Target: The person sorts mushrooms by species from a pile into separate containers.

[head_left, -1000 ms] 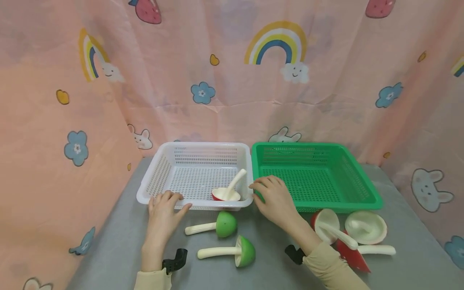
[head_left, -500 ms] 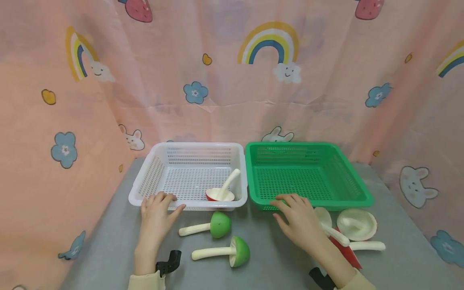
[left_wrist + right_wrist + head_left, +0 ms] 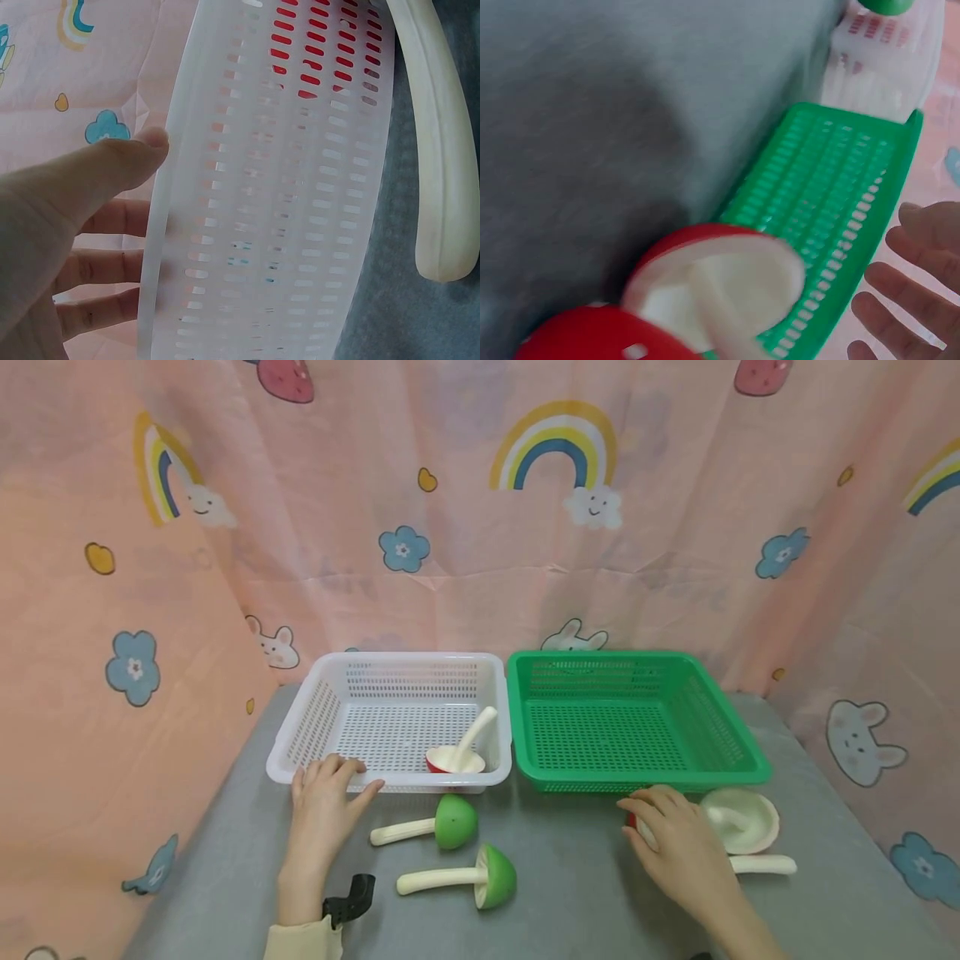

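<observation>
My left hand [image 3: 324, 810] rests at the front rim of the white basket [image 3: 420, 783], its fingers over the edge. The left wrist view shows the thumb [image 3: 142, 154] at the rim. Inside the basket lies a red mushroom [image 3: 455, 760] with a cream stalk. My right hand [image 3: 678, 852] hovers over the red mushrooms at the right, fingers spread and relaxed. Below it a mushroom [image 3: 754, 281] shows its cream underside, beside a white-dotted red cap [image 3: 592, 334]. Another mushroom [image 3: 753, 817] lies stalk up, and a cream stalk [image 3: 768, 864] sticks out past the hand.
A green basket [image 3: 645, 782] stands right beside the white one. Two green-capped mushrooms, one nearer the baskets [image 3: 455, 821] and one nearer the front [image 3: 495, 877], lie on the grey cloth [image 3: 570, 893]. A pink printed curtain [image 3: 480, 593] hangs behind.
My right hand has moved right, from between the two baskets past the green basket's front to the red mushrooms. My left hand stays at the white rim. The head view has shifted slightly.
</observation>
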A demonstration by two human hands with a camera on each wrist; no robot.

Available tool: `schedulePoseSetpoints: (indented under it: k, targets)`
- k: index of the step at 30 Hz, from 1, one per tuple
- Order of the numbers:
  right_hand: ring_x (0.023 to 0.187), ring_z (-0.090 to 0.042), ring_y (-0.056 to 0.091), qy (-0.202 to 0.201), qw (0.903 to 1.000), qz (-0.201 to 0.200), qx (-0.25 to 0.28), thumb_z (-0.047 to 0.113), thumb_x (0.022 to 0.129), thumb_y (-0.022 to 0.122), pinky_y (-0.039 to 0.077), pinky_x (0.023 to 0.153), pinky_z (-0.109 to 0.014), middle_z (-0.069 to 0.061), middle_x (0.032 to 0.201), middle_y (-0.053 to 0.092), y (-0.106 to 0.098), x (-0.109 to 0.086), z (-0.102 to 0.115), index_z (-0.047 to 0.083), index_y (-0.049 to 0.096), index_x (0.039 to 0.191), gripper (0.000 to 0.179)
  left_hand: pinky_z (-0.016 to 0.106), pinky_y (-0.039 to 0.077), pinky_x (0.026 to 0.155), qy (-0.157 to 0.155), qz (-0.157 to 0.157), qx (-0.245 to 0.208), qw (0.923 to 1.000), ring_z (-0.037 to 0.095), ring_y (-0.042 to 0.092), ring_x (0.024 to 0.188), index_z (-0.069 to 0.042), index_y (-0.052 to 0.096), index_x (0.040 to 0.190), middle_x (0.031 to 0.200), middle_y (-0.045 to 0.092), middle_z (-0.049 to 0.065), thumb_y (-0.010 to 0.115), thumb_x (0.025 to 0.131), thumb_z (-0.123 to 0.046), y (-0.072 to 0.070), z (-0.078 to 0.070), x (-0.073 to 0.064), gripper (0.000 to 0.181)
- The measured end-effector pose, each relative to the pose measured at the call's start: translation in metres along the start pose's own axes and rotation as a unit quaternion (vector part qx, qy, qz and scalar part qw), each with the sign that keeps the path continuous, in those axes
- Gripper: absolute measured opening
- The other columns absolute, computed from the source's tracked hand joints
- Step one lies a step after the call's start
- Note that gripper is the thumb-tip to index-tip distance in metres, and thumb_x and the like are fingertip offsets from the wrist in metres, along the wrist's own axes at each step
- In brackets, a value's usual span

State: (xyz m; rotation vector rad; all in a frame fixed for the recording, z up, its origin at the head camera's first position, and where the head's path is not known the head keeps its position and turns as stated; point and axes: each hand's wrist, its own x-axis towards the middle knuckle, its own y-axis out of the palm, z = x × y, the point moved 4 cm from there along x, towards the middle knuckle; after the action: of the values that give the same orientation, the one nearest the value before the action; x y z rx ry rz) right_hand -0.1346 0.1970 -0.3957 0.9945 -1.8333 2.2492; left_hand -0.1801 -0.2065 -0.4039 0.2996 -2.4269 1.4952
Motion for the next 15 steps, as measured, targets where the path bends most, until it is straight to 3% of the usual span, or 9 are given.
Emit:
schedulePoseSetpoints:
  k: [4, 7, 15]
  targets:
    - [0.086, -0.026, 0.06, 0.01, 0.9997, -0.008, -0.02, 0.013, 0.065, 0.083, 0.045, 0.059, -0.04, -0.003, 0.1, 0.065, 0.002, -0.01, -0.012, 0.01, 0.071, 0.098, 0.035, 0.067, 0.019, 0.109, 0.0, -0.006, 0.002, 1.0, 0.036, 0.05, 0.108, -0.008, 0.068, 0.1, 0.103, 0.062, 0.01, 0.074, 0.084, -0.033, -0.001, 0.0, -0.001, 0.031]
    - [0.085, -0.028, 0.06, 0.014, 0.9991, -0.012, -0.038, 0.011, 0.063, 0.083, 0.046, 0.06, -0.044, -0.006, 0.101, 0.066, 0.004, -0.017, -0.019, 0.008, 0.07, 0.097, 0.036, 0.067, 0.02, 0.109, 0.003, -0.01, 0.005, 0.9999, 0.036, 0.051, 0.107, -0.007, 0.068, 0.1, 0.103, 0.062, 0.011, 0.074, 0.083, -0.032, -0.002, -0.001, -0.001, 0.031]
    - [0.078, -0.031, 0.059, -0.028, 0.9934, -0.047, -0.101, 0.003, 0.053, 0.081, 0.044, 0.06, -0.044, -0.012, 0.091, 0.066, 0.011, -0.029, -0.027, 0.003, 0.067, 0.095, 0.045, 0.067, 0.02, 0.109, -0.002, -0.004, 0.006, 1.0, 0.037, 0.051, 0.108, -0.007, 0.068, 0.101, 0.103, 0.062, 0.011, 0.075, 0.083, -0.032, -0.001, -0.001, 0.001, 0.032]
